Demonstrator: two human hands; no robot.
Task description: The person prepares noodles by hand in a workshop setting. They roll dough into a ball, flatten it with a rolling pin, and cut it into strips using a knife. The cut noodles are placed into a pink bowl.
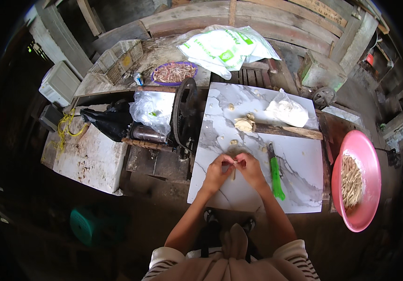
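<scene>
My left hand (217, 172) and my right hand (250, 169) meet over a marble-patterned board (220, 199), fingertips pinched together. A thin pale strip, which looks like dough (233, 174), shows between them; the fingers hide most of it. Just beyond the hands are small dough bits (233, 142). Farther off, a larger dough lump (244, 124) sits at the left end of a wooden stick (286, 130). To the right of my right hand lies a knife with a green handle (276, 178), its blade pointing away from me.
A plastic bag of white powder (287, 110) stands at the board's far right. Beyond the right edge is a pink basin (372, 187) holding pale strips. Left stands a machine with a large wheel (181, 114). Farther back are a purple-rimmed tray (153, 77) and a white-green sack (229, 49).
</scene>
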